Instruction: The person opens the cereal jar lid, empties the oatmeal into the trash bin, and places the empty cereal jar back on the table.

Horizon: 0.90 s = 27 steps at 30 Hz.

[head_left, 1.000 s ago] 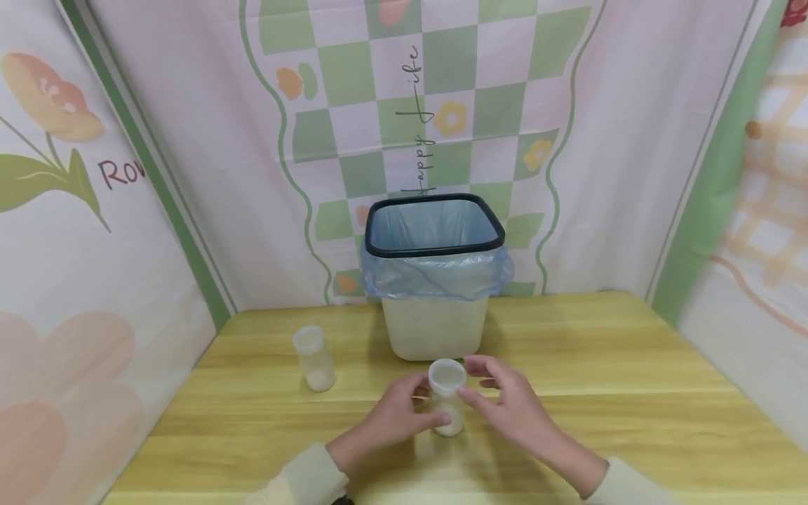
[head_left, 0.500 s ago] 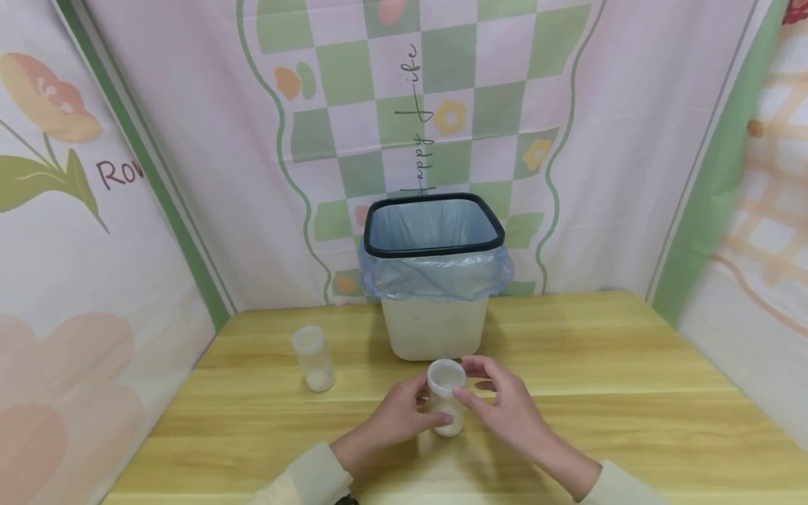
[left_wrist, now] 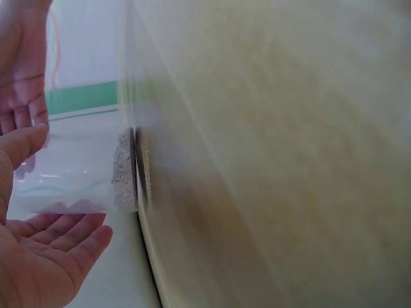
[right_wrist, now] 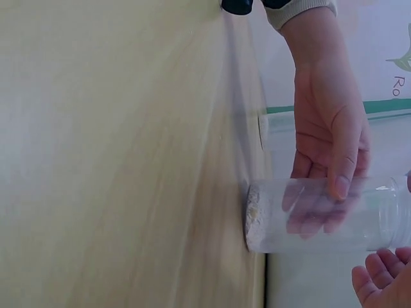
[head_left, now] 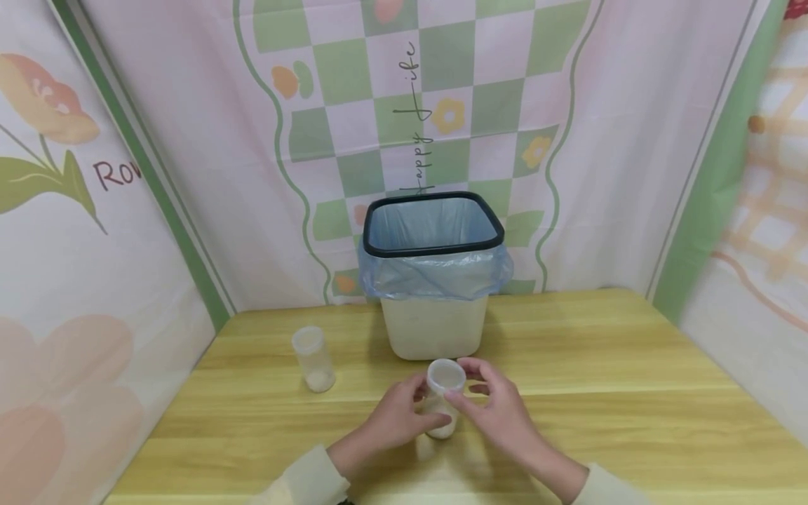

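A clear plastic jar [head_left: 435,405] with a pale, translucent lid [head_left: 447,376] stands near the front of the table, leaning slightly. Whitish, grainy stuff [left_wrist: 124,170] covers its bottom, and its base is right at the tabletop. My left hand [head_left: 394,415] grips the jar's body from the left, thumb in front and fingers behind. From the right, my right hand [head_left: 503,405] holds the lid's rim between thumb and fingers. A second similar jar [head_left: 315,361], also with pale stuff at the bottom, stands upright to the left, apart from both hands.
Behind the hands stands a whitish bin [head_left: 435,330] with a black rim and a blue liner bag [head_left: 435,277] folded over it. Printed curtains [head_left: 208,140] enclose the wooden table [head_left: 600,365] at the back and sides.
The jar has tipped a little, its base shifting left. My right hand has edged left, its thumb now further across the lid's front. The other jar and the bin stay put.
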Each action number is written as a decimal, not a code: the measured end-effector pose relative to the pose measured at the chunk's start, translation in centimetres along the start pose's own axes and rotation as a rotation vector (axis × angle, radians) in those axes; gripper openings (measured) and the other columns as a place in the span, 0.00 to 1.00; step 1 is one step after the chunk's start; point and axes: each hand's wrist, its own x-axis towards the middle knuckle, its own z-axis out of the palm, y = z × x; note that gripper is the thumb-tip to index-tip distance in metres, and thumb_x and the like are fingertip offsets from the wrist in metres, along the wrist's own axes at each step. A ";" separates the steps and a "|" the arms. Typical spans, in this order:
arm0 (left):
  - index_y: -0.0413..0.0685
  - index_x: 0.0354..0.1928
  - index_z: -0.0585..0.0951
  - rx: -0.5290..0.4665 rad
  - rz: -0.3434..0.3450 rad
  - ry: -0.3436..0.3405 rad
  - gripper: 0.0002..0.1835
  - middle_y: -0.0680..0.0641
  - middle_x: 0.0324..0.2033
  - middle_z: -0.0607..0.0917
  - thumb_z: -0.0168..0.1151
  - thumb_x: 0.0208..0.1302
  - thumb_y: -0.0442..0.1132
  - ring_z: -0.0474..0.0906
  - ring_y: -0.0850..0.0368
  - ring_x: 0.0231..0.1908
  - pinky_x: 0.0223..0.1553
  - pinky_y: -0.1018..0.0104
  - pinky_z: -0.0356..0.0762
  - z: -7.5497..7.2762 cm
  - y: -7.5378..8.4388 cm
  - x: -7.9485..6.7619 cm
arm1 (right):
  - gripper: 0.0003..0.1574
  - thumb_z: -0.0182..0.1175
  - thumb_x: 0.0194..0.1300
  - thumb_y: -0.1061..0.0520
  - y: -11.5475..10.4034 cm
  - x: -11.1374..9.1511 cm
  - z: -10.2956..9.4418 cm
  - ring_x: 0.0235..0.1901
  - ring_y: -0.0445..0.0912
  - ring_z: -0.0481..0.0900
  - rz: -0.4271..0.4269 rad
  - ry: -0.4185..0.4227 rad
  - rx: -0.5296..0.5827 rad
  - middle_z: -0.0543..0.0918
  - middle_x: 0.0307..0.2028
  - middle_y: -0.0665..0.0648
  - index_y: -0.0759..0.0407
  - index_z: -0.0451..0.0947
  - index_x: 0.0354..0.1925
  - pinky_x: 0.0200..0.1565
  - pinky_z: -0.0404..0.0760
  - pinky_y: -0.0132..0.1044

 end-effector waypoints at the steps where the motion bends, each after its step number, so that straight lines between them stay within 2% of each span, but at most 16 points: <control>1: 0.44 0.55 0.76 -0.001 -0.003 0.000 0.28 0.54 0.47 0.82 0.72 0.56 0.49 0.78 0.56 0.50 0.53 0.55 0.77 0.0 0.0 -0.1 | 0.31 0.71 0.57 0.54 0.0 0.0 0.1 0.49 0.48 0.77 0.008 0.007 0.015 0.81 0.48 0.53 0.63 0.73 0.56 0.51 0.78 0.49; 10: 0.47 0.52 0.77 0.027 0.027 0.044 0.25 0.55 0.44 0.81 0.73 0.55 0.47 0.77 0.60 0.47 0.52 0.60 0.77 0.0 0.2 -0.4 | 0.33 0.72 0.56 0.58 -0.2 -0.3 1.3 0.51 0.49 0.76 0.113 0.067 0.112 0.80 0.49 0.57 0.65 0.73 0.57 0.53 0.77 0.49; 14: 0.49 0.51 0.78 0.072 0.047 0.079 0.24 0.55 0.43 0.80 0.73 0.54 0.48 0.76 0.60 0.45 0.51 0.62 0.77 0.0 0.5 -0.7 | 0.33 0.71 0.58 0.57 -0.5 -0.4 1.6 0.52 0.50 0.75 0.143 0.082 0.137 0.79 0.51 0.60 0.66 0.71 0.58 0.54 0.76 0.43; 19: 0.51 0.53 0.78 0.138 0.050 0.126 0.26 0.53 0.46 0.81 0.73 0.53 0.51 0.76 0.59 0.46 0.49 0.62 0.77 0.0 0.9 -1.0 | 0.33 0.69 0.59 0.59 -0.9 -0.3 1.9 0.53 0.53 0.74 0.191 0.096 0.212 0.77 0.53 0.62 0.67 0.70 0.59 0.52 0.76 0.34; 27: 0.50 0.53 0.79 0.205 0.088 0.164 0.26 0.51 0.39 0.80 0.73 0.53 0.51 0.76 0.56 0.38 0.39 0.70 0.75 0.1 1.4 -1.3 | 0.34 0.68 0.60 0.58 -1.2 -0.4 2.5 0.52 0.53 0.75 0.254 0.116 0.262 0.76 0.53 0.64 0.69 0.67 0.60 0.47 0.77 0.33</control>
